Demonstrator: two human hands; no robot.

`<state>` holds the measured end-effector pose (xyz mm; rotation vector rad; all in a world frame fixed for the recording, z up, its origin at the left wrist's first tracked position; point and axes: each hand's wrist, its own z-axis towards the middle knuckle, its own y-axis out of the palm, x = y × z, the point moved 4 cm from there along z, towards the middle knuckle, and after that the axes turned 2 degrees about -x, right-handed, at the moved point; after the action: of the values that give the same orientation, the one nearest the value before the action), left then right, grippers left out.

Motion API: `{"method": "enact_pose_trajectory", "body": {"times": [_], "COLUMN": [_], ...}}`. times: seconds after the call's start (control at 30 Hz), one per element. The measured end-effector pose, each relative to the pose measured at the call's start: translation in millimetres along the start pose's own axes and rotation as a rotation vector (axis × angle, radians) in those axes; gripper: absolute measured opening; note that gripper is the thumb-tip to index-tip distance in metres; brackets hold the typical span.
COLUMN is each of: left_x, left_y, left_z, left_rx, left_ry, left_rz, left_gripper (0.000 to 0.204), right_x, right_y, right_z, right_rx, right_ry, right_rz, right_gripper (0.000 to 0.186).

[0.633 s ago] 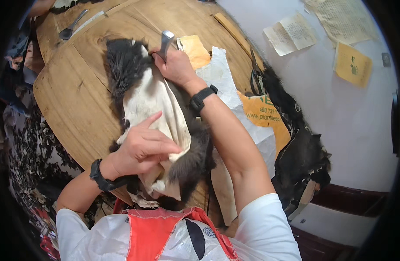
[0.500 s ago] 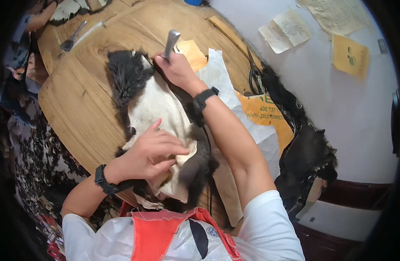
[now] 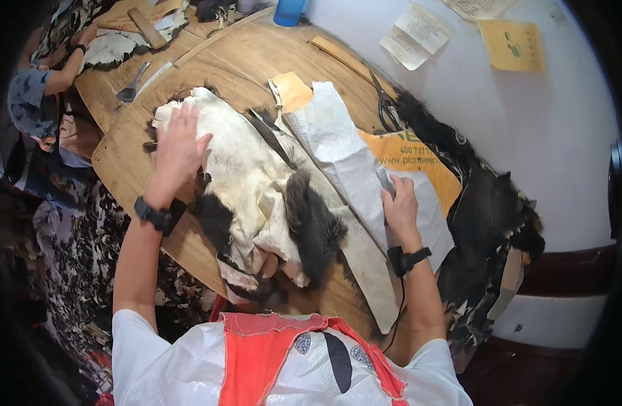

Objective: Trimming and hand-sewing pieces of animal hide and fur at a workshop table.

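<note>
A pelt (image 3: 236, 155) lies on the wooden table, its pale skin side up, with black fur along its edges and a dark furry flap (image 3: 311, 220) folded up at the right. My left hand (image 3: 177, 149) rests flat on its upper left part, fingers stretched out. Off to the right, my right hand (image 3: 402, 206) is closed around a slim grey metal tool (image 3: 385, 181), above a white sheet (image 3: 345, 145); the tool's other end is hidden. Between pelt and sheet runs a long pale strip (image 3: 372, 271).
Scissors (image 3: 387, 111) and a wooden bar (image 3: 348, 57) lie along the wall side, near an orange printed bag (image 3: 422, 159) and a dark fur piece (image 3: 487, 223). A blue cup (image 3: 289, 12) stands at the back. At far left, another person's arm (image 3: 70, 71) reaches over hides.
The pelt's upper part has been turned over, now pale side up. My left hand has moved up onto it. My right hand has left the pelt and moved right with the tool.
</note>
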<state>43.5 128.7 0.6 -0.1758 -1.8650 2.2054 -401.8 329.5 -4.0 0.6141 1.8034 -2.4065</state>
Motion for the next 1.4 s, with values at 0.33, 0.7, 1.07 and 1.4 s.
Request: {"method": "enact_pose_trajectory", "body": {"times": [0.33,0.7,1.07,1.4], "left_x": [6.9,-3.9,-39.3,-10.2], "left_y": [36.5,41.6,39.3,23.4], "left_z": [21.7,-4.2,86.8,76.5], "left_rx": [-0.260,-0.279,-0.014,-0.669], "left_ry": [0.156,0.317,0.332,0.246], "left_rz": [0.067,0.026,-0.208,-0.980], "left_gripper": [0.075,0.081,0.054,0.019], "right_x": [-157.5,-39.3,-90.4,-61.0], "right_y": [31.1,-96.6,-34.1,-71.9], "right_z": [-102.6,-371.8,-213.0,-332.9], "right_rx": [-0.251,-0.119,0.103,-0.288], "right_ry": [-0.071,0.583,0.173,0.781], "right_rz": [0.272,0.930,-0.092,0.849], "right_gripper": [0.030,0.011,0.020,0.018]}}
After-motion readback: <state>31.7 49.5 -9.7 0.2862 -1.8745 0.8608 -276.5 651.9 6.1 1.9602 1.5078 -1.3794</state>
